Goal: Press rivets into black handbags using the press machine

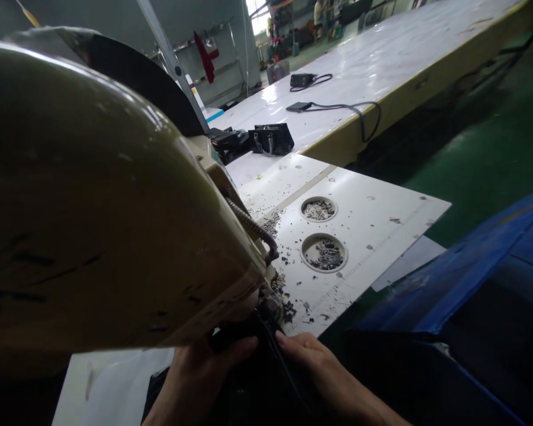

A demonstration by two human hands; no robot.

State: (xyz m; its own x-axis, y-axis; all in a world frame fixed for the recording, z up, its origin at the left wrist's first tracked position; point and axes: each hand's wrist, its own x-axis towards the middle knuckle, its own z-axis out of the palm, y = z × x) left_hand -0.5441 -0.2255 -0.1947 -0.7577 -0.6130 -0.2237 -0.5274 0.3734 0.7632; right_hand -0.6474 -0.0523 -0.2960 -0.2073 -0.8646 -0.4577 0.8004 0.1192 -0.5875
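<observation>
A large olive-and-cream sewing machine head (93,201) fills the left of the view, with its needle area (269,307) low at its right end. Black fabric (257,378), possibly part of a bag, runs beneath that area and is mostly in shadow. My left hand (199,378) holds the fabric just below the machine. My right hand (324,373) lies on the fabric's right side, fingers close to the needle area. The needle itself is hidden.
A white work surface (359,248) with a printed ruler has round recesses (324,252) holding dark scraps. Black bags (272,139) sit beyond it on a long white table (373,65) with corded black devices (298,106). Blue material (466,266) lies at right.
</observation>
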